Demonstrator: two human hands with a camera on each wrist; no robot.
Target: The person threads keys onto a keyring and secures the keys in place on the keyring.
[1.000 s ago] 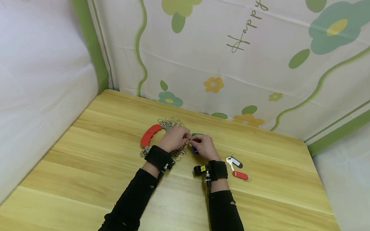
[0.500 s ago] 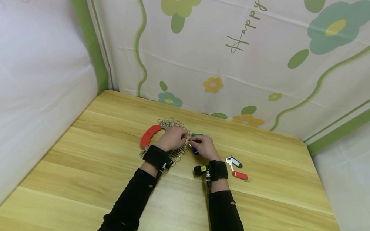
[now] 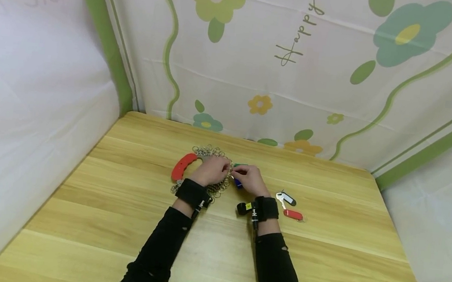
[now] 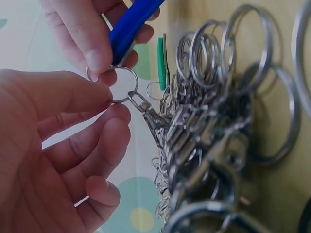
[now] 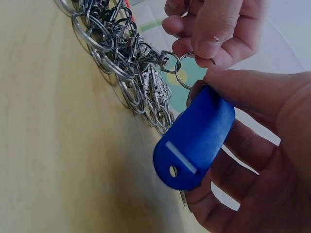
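Observation:
In the head view my left hand (image 3: 212, 171) and right hand (image 3: 249, 179) meet over the right side of a bunch of metal clasps. Left thumb and fingertips pinch a small split ring (image 4: 137, 83), which is linked to a swivel clasp (image 4: 149, 116). A blue plastic key tag (image 5: 197, 138) is gripped by my right thumb and fingers, its top end right at the split ring. More clasps with rings (image 5: 121, 53) crowd together on a carrier with a red curved handle (image 3: 184, 166). Part of a key peeks out behind the blue tag.
A green key tag (image 4: 161, 63) hangs or lies by the clasps, behind the hands. To the right on the wooden table (image 3: 334, 242) lie a silver key (image 3: 282, 199) with a dark tag (image 3: 289, 198) and a red key tag (image 3: 293, 214). Patterned white fabric (image 3: 233, 69) walls the table.
My left hand has shifted very slightly left, leaving a little more room between the fingertips in the head view. The right hand stays almost still.

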